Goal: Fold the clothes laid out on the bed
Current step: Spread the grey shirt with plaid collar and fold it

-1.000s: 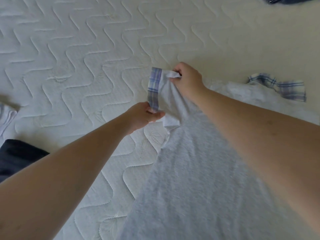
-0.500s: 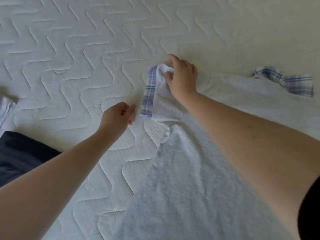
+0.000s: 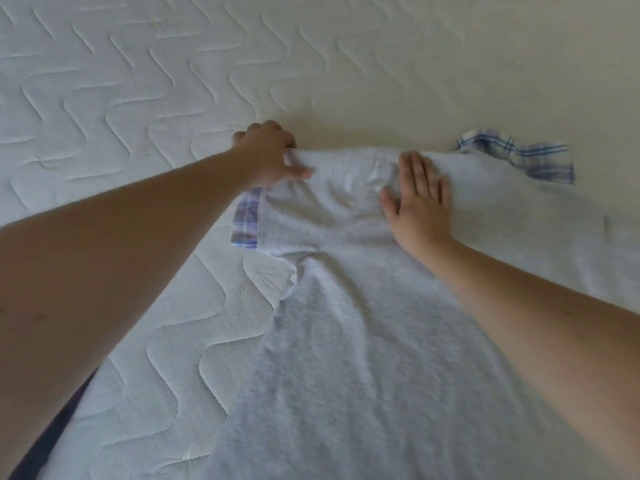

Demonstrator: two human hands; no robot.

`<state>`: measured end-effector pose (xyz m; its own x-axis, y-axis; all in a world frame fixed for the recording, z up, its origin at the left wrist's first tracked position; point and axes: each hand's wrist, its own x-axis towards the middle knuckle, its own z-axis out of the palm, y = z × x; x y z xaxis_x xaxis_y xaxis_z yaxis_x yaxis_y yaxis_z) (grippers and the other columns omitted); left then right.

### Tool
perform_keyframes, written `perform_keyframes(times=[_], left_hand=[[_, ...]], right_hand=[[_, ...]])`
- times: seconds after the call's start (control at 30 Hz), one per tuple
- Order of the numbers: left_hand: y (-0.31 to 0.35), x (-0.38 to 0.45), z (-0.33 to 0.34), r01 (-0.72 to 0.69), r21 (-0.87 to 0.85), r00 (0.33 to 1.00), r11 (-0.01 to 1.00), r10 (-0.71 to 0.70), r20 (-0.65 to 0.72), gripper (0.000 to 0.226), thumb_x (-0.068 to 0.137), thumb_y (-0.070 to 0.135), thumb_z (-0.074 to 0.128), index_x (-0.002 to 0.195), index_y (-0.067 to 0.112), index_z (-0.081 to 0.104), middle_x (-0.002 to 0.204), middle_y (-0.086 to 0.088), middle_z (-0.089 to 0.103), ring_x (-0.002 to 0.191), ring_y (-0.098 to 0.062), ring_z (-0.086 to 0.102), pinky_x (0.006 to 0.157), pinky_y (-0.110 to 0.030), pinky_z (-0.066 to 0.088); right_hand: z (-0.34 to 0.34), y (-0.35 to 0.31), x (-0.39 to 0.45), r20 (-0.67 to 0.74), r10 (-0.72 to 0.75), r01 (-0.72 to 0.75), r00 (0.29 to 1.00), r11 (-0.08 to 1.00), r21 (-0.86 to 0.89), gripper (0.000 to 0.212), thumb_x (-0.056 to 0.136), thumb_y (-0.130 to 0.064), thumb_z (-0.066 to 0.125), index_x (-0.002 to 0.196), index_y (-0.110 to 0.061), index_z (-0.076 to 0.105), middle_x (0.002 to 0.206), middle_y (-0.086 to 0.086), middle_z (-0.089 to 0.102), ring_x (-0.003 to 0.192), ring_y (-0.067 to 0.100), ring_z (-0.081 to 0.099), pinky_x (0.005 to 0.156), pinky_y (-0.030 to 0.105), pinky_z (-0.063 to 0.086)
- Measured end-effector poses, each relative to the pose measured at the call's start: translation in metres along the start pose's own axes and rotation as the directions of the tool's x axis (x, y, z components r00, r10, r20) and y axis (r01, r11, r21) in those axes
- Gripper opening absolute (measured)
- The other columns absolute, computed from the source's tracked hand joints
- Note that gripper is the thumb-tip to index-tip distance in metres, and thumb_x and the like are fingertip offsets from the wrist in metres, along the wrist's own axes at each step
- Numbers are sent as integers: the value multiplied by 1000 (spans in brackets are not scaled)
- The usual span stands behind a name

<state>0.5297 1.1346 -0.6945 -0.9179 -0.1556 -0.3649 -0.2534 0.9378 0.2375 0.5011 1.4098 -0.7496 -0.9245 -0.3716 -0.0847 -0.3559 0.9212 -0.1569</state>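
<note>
While the grey tee (image 3: 363,341) is spread across the near right part of the mattress (image 3: 138,81), its shoulder edge is pinched by the left hand (image 3: 268,155) above a plaid-cuffed sleeve (image 3: 246,216). The right hand (image 3: 417,202) is laid flat, fingers straight, near the collar. Probably best if wrinkles get smoothed outward and that shoulder is pulled taut before anything's folded, otherwise creases get locked in.
</note>
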Motion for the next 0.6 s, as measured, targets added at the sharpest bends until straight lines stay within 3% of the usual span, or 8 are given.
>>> perform_keyframes(times=[0.1, 0.17, 0.33, 0.43, 0.53, 0.6], left_hand=[[-12, 2, -12, -62, -71, 995, 996, 67, 70, 45, 70, 66, 73, 86, 27, 56, 85, 5, 59, 84, -21, 58, 64, -30, 38], [-23, -8, -18, -46, -92, 991, 995, 57, 119, 44, 66, 64, 77, 84, 30, 55, 79, 8, 59, 74, -13, 56, 54, -26, 35], [-45, -30, -11, 165, -294, 977, 941, -115, 178, 41, 64, 66, 77, 75, 27, 71, 71, 4, 70, 73, -12, 62, 61, -25, 40], [-46, -41, 4, 222, -197, 973, 955, -204, 111, 42, 72, 55, 78, 81, 15, 69, 73, -8, 69, 73, -24, 63, 56, -29, 40], [-26, -51, 11, 266, -108, 960, 958, -274, -62, 43, 78, 41, 78, 104, 12, 60, 97, -13, 62, 100, -38, 59, 78, -40, 46], [-4, -58, 14, 218, -43, 949, 975, -222, -226, 56, 79, 35, 76, 127, 19, 51, 124, -16, 52, 120, -40, 46, 97, -52, 38]], right_hand=[[11, 5, -2, 19, 7, -6, 1000, 999, -39, 66, 99, -55, 18, 157, -24, 8, 165, 0, 6, 151, 17, 2, 121, 45, 0], [15, 5, -3, 4, -5, 5, 1000, 998, -57, 67, 97, -57, 14, 156, -27, 8, 165, 1, 7, 151, 19, 4, 121, 47, 2], [17, 6, 0, 58, -25, 29, 998, 997, -70, 64, 95, -60, 9, 155, -36, 5, 165, 2, 0, 151, 20, -1, 119, 48, -2], [11, 6, 9, 181, -33, 45, 983, 997, -63, 66, 93, -63, 7, 153, -39, -6, 164, -1, -14, 150, 17, -14, 118, 47, -8], [-13, 18, 10, 298, -125, 107, 946, 991, 77, 68, 98, -60, 23, 155, -35, -4, 163, -2, -15, 149, 15, -15, 119, 44, -7], [-30, 36, -4, 214, -188, 158, 959, 976, 147, 64, 102, -51, 30, 157, -27, 8, 165, -2, -1, 151, 16, -3, 121, 40, 1]])
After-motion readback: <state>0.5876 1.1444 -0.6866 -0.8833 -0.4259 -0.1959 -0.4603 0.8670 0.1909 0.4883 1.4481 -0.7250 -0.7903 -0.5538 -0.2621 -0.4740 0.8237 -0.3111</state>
